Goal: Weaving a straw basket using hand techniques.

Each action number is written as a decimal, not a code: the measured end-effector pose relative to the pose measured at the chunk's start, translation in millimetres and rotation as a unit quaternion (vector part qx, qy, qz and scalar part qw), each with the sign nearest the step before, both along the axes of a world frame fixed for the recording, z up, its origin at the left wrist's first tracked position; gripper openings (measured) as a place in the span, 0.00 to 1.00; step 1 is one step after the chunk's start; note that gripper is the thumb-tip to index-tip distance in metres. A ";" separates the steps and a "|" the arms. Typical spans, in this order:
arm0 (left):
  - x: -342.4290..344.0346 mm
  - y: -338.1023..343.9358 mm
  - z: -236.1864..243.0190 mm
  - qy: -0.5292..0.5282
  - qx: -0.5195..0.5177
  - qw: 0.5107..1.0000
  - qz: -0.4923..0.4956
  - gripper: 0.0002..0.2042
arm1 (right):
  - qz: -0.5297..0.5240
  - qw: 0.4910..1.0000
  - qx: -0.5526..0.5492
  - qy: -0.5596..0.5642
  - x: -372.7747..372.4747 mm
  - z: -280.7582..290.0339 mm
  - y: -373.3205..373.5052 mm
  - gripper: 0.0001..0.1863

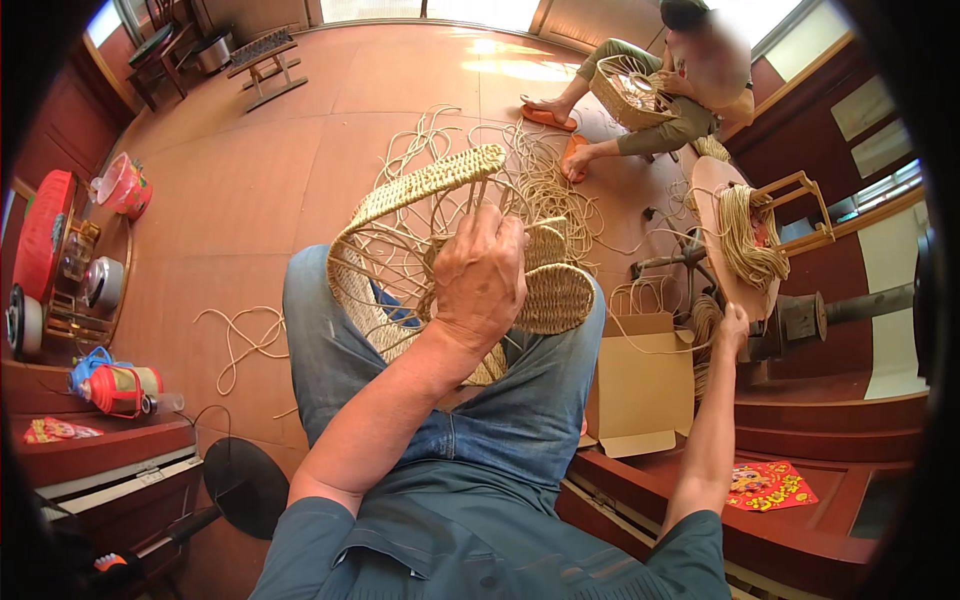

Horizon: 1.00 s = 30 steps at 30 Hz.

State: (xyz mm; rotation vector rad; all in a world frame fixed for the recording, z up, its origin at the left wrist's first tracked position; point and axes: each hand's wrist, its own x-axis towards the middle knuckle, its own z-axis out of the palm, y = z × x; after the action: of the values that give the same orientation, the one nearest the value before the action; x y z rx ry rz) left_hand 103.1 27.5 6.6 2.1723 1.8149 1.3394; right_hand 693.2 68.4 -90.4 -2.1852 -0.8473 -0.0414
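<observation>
Reddish-brown tiled floor (250, 180), sunlit at the far end, dark wood steps along the right. Half-woven basket (455, 255) sits on the person's lap over blue trousers, near centre; pale wire frame, straw-coloured weave along the upper rim and the right side, bare ribs between. Left hand (478, 280) rests on top of the basket, fingers (490, 235) curled shut around frame ribs near the woven rim. Right hand (733, 325) stretched out to the right, well apart from the basket, up against a hanging bundle of straw cord (745, 240) draped over a round wooden stand (715, 190); fingers seem closed on the strands, though too small to tell for sure.

Outward: loose cord (540, 185) tangled on the floor just beyond the basket, another loop (245, 340) lying left of the knee. Open cardboard box (640, 385) just right of the lap. Far right, a second person (680, 90) sits on the floor holding another basket (630, 95), orange slippers (550, 118) by the feet. Left edge: red thermos (120, 388) on a low ledge, round tray with metal pots (100, 285), pink plastic basket (125, 185). Black fan base (245, 485) near left.
</observation>
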 end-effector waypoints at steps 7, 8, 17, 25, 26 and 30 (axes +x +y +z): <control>-0.9 6.1 5.3 0.017 -0.020 1.000 0.007 0.07 | 0.550 0.818 -0.032 0.165 -284.9 94.4 -25.5 0.13; -1.1 6.2 6.0 0.021 -0.018 1.000 0.004 0.07 | 0.577 0.798 -0.032 0.173 -311.5 104.6 -25.0 0.14; -0.9 0.2 13.0 -0.080 -0.112 0.989 -0.051 0.07 | 0.680 0.685 -0.042 0.258 -395.1 113.1 25.1 0.25; -4.0 -2.1 13.9 -0.048 -0.127 0.989 -0.065 0.07 | 0.658 0.634 -0.055 0.404 -405.4 106.0 29.3 0.24; -2.8 -3.5 12.4 -0.050 -0.111 0.990 -0.064 0.07 | 0.658 0.633 -0.056 0.404 -405.7 107.1 28.2 0.24; 3.9 -1.6 5.9 0.037 -0.012 0.997 -0.071 0.08 | 0.614 0.621 -0.027 0.486 -399.9 111.7 23.9 0.18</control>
State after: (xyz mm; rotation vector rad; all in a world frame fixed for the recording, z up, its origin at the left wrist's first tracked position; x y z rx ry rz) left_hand 107.0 26.0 12.6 2.3186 1.6542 1.2189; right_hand 293.2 92.2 21.3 -0.8830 -1.3893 1.6653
